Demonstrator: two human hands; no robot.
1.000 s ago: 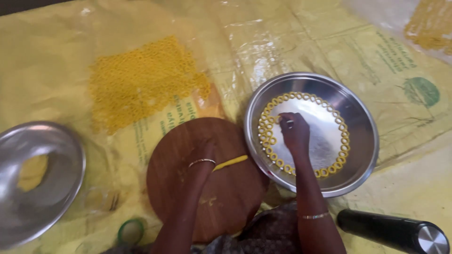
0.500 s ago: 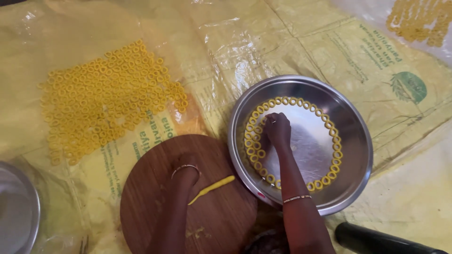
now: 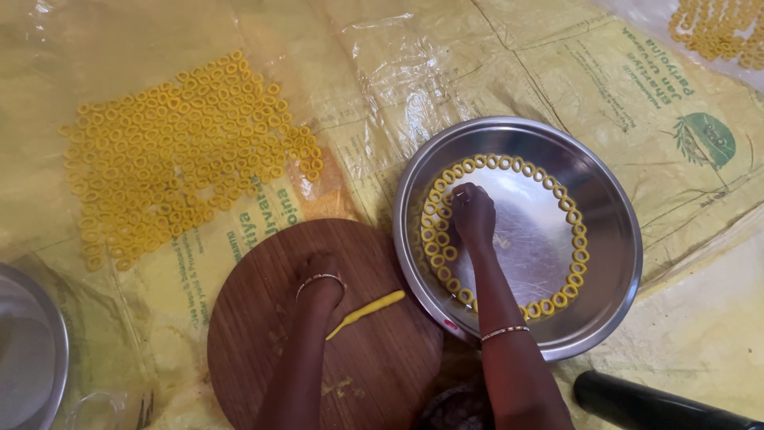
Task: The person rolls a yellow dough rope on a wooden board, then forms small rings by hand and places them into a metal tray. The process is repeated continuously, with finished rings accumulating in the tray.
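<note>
You are laying dough rings on one steel plate (image 3: pixel 613 263), beside one round wooden board (image 3: pixel 263 350) on the yellow sheet (image 3: pixel 477 72), which carries a spread of dried rings (image 3: pixel 175 159) too many to count. Your right hand (image 3: pixel 474 213) pinches a ring at the plate's left edge, where about forty rings (image 3: pixel 576 239) form a circle. Your left hand (image 3: pixel 321 280) rests curled on the board, apparently holding nothing, beside one dough strip (image 3: pixel 368 310); next, I judge, you set this ring snugly inside its neighbours.
</note>
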